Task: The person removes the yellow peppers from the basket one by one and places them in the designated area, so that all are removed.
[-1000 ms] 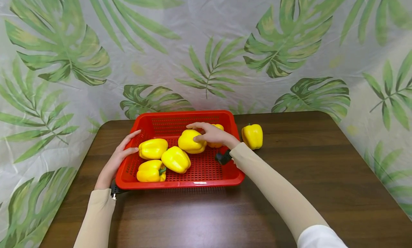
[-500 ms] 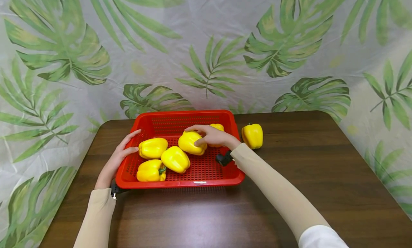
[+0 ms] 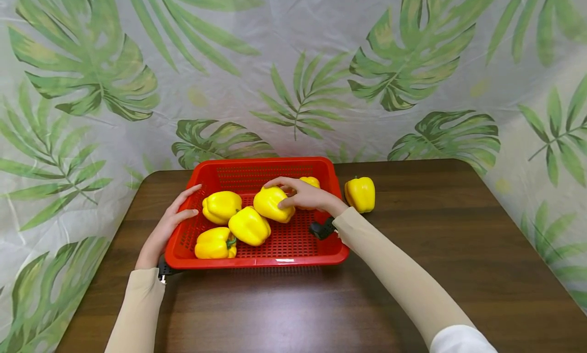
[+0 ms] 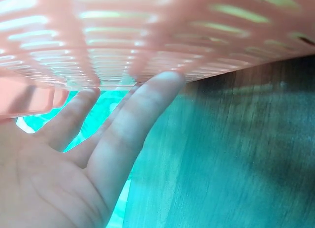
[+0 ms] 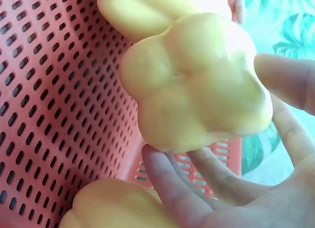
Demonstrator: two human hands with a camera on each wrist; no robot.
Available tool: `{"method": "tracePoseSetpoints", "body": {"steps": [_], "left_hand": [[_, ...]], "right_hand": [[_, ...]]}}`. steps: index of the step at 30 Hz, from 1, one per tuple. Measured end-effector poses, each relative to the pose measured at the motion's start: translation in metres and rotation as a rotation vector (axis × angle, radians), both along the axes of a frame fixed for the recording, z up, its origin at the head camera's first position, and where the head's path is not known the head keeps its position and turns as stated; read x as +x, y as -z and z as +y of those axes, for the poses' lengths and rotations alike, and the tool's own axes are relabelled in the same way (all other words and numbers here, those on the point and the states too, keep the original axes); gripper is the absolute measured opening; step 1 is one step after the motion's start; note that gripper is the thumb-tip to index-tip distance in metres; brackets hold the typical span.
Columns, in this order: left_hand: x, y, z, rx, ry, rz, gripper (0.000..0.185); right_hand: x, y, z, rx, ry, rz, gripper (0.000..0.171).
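Observation:
My right hand [image 3: 308,194] holds a yellow bell pepper [image 3: 270,202] inside the red basket [image 3: 284,262], thumb on one side and fingers on the other. In the right wrist view, the lobed end of this bell pepper [image 5: 192,85] faces the camera, with fingertips against its edge. My left hand [image 3: 167,225] holds the basket's left rim, its thumb reaching over the edge. From the left wrist view, several straight fingers [image 4: 128,124] touch the perforated outer wall [image 4: 147,46]. More peppers lie left of the held one: one pepper [image 3: 222,207], another [image 3: 249,226] and a third [image 3: 215,243].
Partly hidden behind my right hand, another yellow pepper [image 3: 310,182] sits at the basket's right side. Outside, a pepper [image 3: 360,194] stands on the brown wooden table [image 3: 435,231], just right of the basket. A leaf-patterned curtain [image 3: 302,47] hangs behind the table.
The upper left pepper has shifted slightly right and turned. The held pepper has tilted a little under my right hand. My left hand stays at the rim.

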State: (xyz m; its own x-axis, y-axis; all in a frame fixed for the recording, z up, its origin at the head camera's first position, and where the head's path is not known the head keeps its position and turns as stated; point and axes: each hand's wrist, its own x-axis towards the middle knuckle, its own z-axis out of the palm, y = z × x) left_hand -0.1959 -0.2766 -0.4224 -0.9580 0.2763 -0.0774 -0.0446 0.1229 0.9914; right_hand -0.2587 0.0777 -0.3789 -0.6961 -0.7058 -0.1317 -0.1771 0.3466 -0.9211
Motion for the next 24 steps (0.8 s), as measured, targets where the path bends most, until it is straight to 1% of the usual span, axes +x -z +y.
{"method": "tracePoseSetpoints", "body": {"steps": [7,11,17,24], "left_hand": [[0.001,0.0,0.0,0.017,0.005,-0.009,0.058],[0.001,0.001,-0.001,0.012,0.007,0.002,0.057],[0.001,0.0,0.0,0.007,0.003,0.004,0.057],[0.001,-0.001,0.001,0.01,0.006,0.017,0.056]], "right_hand": [[0.002,-0.004,0.007,-0.025,0.001,-0.011,0.05],[0.002,-0.006,0.014,-0.042,0.017,0.004,0.051],[0.003,-0.01,0.022,-0.089,0.044,0.001,0.052],[0.002,-0.013,0.034,-0.101,0.081,0.051,0.053]]}}
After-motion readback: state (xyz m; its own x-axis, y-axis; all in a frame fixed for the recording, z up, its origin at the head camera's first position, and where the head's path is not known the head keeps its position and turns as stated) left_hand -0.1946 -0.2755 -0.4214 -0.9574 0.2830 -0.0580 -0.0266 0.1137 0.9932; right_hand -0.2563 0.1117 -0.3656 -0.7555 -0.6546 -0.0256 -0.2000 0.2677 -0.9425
